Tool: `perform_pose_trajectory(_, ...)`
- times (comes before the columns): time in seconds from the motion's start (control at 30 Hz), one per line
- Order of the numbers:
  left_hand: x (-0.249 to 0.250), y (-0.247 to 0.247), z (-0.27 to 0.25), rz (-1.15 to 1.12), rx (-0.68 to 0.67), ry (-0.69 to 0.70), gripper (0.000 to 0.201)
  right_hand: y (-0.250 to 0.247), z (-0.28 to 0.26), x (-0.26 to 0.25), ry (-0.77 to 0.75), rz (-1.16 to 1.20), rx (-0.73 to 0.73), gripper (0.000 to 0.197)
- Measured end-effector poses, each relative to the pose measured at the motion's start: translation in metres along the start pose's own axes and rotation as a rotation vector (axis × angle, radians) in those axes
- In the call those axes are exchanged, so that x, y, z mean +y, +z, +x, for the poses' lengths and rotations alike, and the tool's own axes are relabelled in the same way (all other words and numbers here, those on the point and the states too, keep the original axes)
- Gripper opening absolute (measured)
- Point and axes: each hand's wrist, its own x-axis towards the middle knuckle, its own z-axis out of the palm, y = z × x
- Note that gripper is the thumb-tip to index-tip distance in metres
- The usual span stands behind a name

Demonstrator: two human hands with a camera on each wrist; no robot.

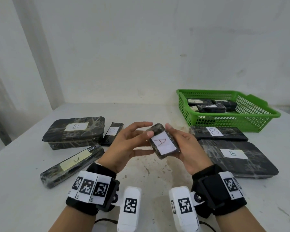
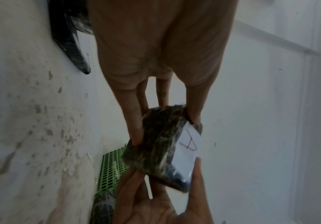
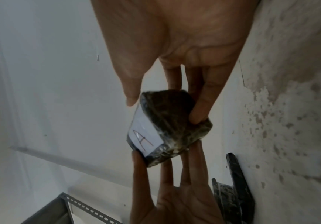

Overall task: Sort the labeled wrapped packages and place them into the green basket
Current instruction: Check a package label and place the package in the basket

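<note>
Both hands — left hand (image 1: 124, 146) and right hand (image 1: 189, 148) — pinch the A-labelled package (image 1: 163, 142) above the table (image 1: 157, 173), green basket (image 1: 251, 118) at two o'clock.

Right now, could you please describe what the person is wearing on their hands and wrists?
Both hands are bare. The left hand and right hand each have a black wrist strap bearing white panels printed with black square fiducial markers. A white boxy camera housing, also marker-tagged, hangs beneath each wrist, with a thin black cable trailing back.
</note>
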Motion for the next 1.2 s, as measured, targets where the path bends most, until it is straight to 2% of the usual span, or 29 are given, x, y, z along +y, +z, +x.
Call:
perform_pose_trajectory(0.1,-0.002,0.000,0.002,-0.070,0.117,0.044,0.037,0.001,0.001,-0.001,-0.008,0.083,-0.037,0.058)
perform_pose_trajectory(0.2,-0.005,0.000,0.003,-0.132,0.177,0.070,0.036,0.004,-0.001,-0.002,-0.057,0.156,-0.087,0.057)
perform_pose_trajectory(0.43,0.000,0.010,0.001,-0.151,0.236,0.134,0.041,0.010,-0.007,-0.005,-0.066,0.202,-0.114,0.035)
perform_pose_trajectory(0.53,0.014,0.019,0.003,-0.101,0.215,0.137,0.042,0.003,-0.008,-0.017,-0.051,0.231,-0.140,0.039)
perform_pose_trajectory(0.63,0.026,0.035,0.010,-0.096,0.176,0.096,0.041,-0.010,-0.010,-0.037,-0.053,0.182,0.035,0.056)
perform_pose_trajectory(0.73,0.026,0.058,0.017,-0.072,0.158,0.043,0.045,-0.031,-0.014,-0.055,-0.046,0.037,0.183,0.067)
perform_pose_trajectory(0.77,0.024,0.068,0.019,-0.066,0.151,0.024,0.045,-0.042,-0.016,-0.060,-0.040,0.011,0.214,0.064)
perform_pose_trajectory(0.87,0.014,0.090,0.031,-0.074,0.147,-0.037,0.033,-0.079,-0.015,-0.077,-0.006,-0.050,0.284,0.032)
perform_pose_trajectory(0.9,0.010,0.096,0.037,-0.075,0.152,-0.059,0.028,-0.093,-0.013,-0.082,0.013,-0.060,0.301,0.027)
perform_pose_trajectory(1.1,-0.005,0.128,0.096,-0.019,0.256,-0.123,0.017,-0.169,0.017,-0.114,0.113,0.010,0.302,0.038)
perform_pose_trajectory(1.2,-0.013,0.135,0.129,0.058,0.319,-0.150,0.027,-0.193,0.038,-0.139,0.145,0.149,0.320,0.019)
